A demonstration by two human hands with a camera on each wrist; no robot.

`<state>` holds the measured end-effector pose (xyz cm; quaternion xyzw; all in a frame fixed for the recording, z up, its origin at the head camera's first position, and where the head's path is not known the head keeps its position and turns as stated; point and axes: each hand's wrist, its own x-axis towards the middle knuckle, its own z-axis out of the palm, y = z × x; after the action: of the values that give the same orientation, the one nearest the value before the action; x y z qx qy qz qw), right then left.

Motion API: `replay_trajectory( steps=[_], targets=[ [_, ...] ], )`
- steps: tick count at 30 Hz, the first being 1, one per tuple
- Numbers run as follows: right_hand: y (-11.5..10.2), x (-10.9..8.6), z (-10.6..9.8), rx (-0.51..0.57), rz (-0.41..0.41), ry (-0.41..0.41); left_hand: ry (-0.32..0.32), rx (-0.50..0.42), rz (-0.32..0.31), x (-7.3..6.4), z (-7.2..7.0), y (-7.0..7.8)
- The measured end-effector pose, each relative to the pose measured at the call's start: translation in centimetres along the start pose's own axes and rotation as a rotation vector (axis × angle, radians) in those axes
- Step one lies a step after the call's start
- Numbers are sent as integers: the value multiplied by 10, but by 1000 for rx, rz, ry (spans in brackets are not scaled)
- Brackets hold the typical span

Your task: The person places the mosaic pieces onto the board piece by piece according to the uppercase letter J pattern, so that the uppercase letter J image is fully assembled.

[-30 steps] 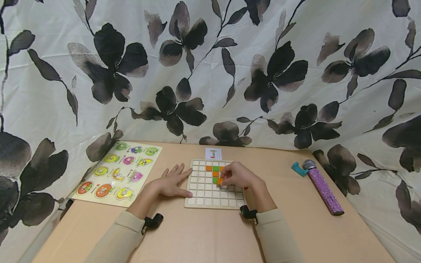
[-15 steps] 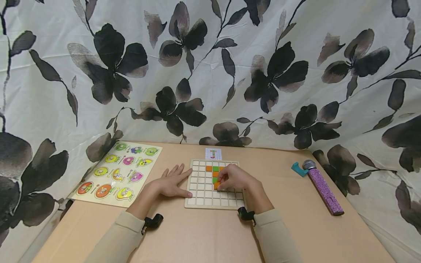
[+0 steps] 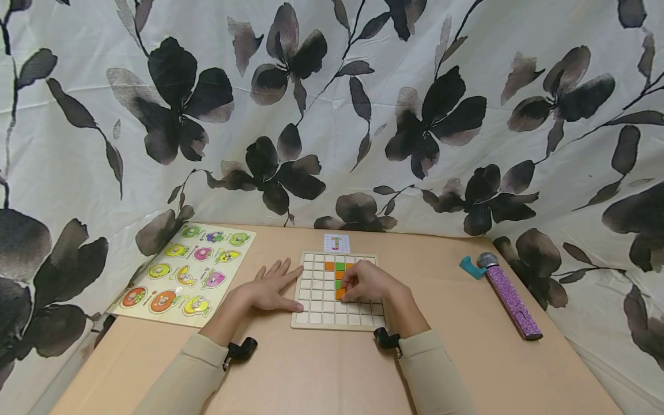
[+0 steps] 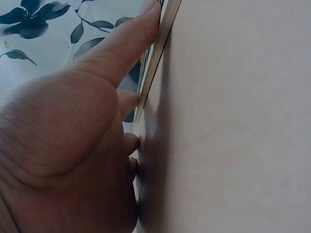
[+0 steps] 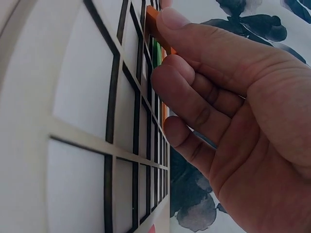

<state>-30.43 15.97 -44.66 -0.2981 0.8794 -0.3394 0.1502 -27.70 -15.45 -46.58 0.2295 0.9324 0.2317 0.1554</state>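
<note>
A pale wooden grid board (image 3: pixel 311 318) lies on the table, its cells edged by raised lines. Orange and green square tiles fill some cells, among them a green tile (image 3: pixel 339 266) near the top. My right hand (image 3: pixel 370 280) is over the board's right half, thumb and fingertips pinching an orange tile (image 3: pixel 340 294) just below the lower green one. In the right wrist view this orange tile (image 5: pixel 158 29) is tilted at the grid. My left hand (image 3: pixel 267 289) rests flat with spread fingers, thumb and index finger at the board's left edge (image 4: pixel 160 46).
Behind the board lies a small printed grid card (image 3: pixel 336 242). A sheet of fruit stickers (image 3: pixel 202 274) is at the left. On the right are a glittery purple microphone (image 3: pixel 513 300) and a teal piece (image 3: pixel 472 268). Floral cloth (image 3: pixel 363 115) hangs behind the table.
My right hand has shifted slightly left and toward me, bringing the orange tile from beside the tile column to under the lower green tile. The left hand has stayed put.
</note>
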Motion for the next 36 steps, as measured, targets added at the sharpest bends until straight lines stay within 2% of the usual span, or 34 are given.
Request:
replay_trajectory(
  steps=[14, 23, 36],
  targets=[
    [-1, 0, 1, -12, -9, 4, -6, 46, -38, 1, -1, 2],
    [0, 1, 3, -38, 6, -1, -5, 36, -21, 2, 1, 0],
    [2, 2, 4, -46, 8, -15, -11, 36, -36, 2, 0, 1]
  ],
)
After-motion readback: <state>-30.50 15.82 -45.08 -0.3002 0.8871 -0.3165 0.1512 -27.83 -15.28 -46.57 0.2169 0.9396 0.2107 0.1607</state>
